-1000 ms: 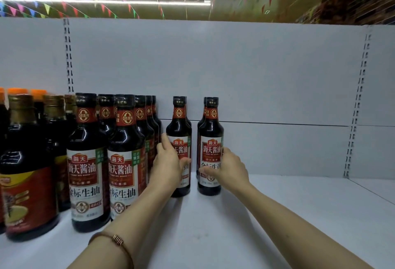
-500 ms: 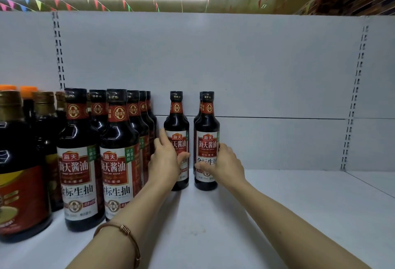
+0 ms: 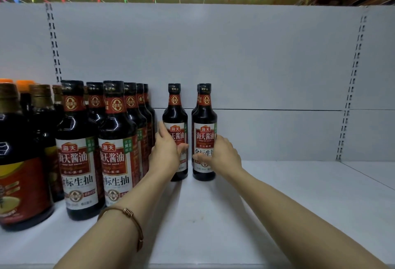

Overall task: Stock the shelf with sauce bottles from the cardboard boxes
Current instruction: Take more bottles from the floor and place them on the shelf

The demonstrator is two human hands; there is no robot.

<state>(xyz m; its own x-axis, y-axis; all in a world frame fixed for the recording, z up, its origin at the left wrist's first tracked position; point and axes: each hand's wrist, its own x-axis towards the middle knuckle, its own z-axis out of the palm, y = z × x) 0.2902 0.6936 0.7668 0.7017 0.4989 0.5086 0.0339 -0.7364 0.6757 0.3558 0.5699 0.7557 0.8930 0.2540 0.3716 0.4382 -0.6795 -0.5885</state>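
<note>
Two dark soy sauce bottles with red and white labels stand upright near the back of the white shelf (image 3: 277,194). My left hand (image 3: 166,153) wraps round the left bottle (image 3: 174,117), thumb on its front label. My right hand (image 3: 220,155) grips the right bottle (image 3: 204,119) from its right side, thumb across the lower label. Another bottle stands right behind the right one, mostly hidden. No cardboard box is in view.
Two rows of the same sauce bottles (image 3: 115,151) fill the shelf to the left. Larger bottles with gold and orange caps (image 3: 19,161) stand at the far left. The white back panel (image 3: 256,65) rises behind, and bare shelf stretches to the right.
Both hands have pushed the two bottles a little further back on the shelf, keeping their hold. The camera has shifted slightly.
</note>
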